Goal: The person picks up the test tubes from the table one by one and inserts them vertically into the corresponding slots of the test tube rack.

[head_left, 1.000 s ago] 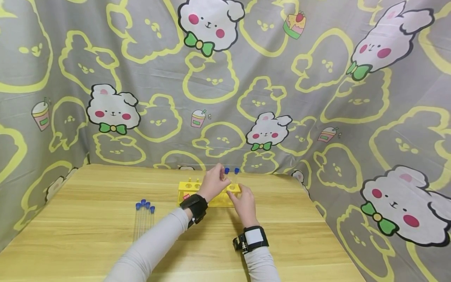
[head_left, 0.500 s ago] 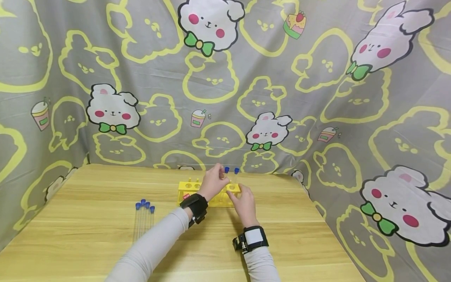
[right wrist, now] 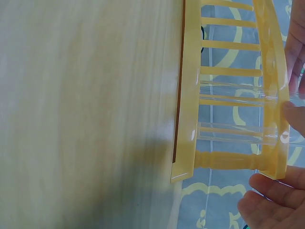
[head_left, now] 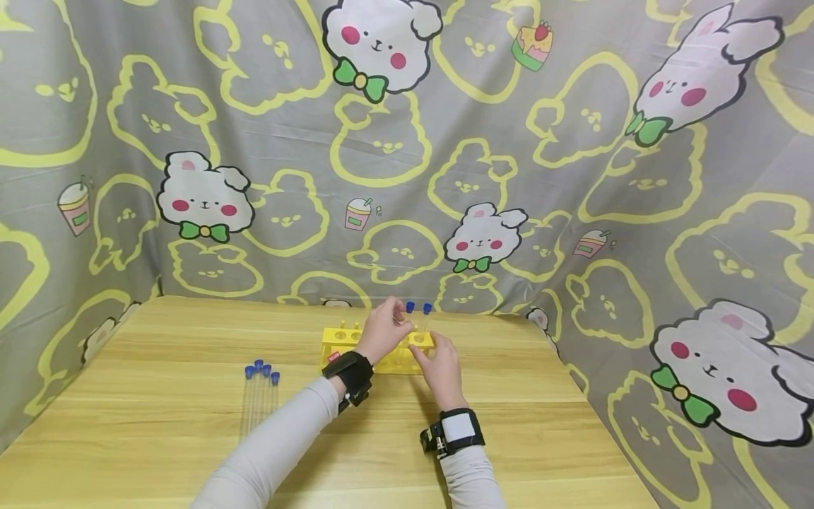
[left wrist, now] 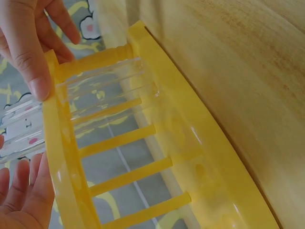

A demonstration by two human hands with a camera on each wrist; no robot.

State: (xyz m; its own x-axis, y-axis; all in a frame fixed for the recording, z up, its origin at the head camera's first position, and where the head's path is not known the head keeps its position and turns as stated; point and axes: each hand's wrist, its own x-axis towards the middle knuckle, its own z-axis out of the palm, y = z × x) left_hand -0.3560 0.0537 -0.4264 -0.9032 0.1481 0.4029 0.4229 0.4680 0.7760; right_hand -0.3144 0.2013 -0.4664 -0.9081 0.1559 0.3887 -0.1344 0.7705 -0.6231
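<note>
A yellow test tube rack [head_left: 333, 350] stands toward the far side of the table. Two clear test tubes with blue caps [head_left: 427, 308] stand upright in its right end, and their lower parts [right wrist: 233, 133] show between the rack's bars. My left hand [head_left: 380, 332] reaches over the rack from the left and pinches the inner tube below its cap; the fingertips are partly hidden. At the rack's right end, my right hand [head_left: 443, 369] grips the top plate, thumb [left wrist: 39, 88] on the front edge and fingers around the end.
Several more capped test tubes [head_left: 259, 399] lie side by side on the wooden table [head_left: 540, 438], left of the left forearm. A grey patterned curtain [head_left: 286, 141] surrounds the table at the back and sides.
Almost nothing differs. Both hands stay at the rack, and the left wrist has shifted very slightly.
</note>
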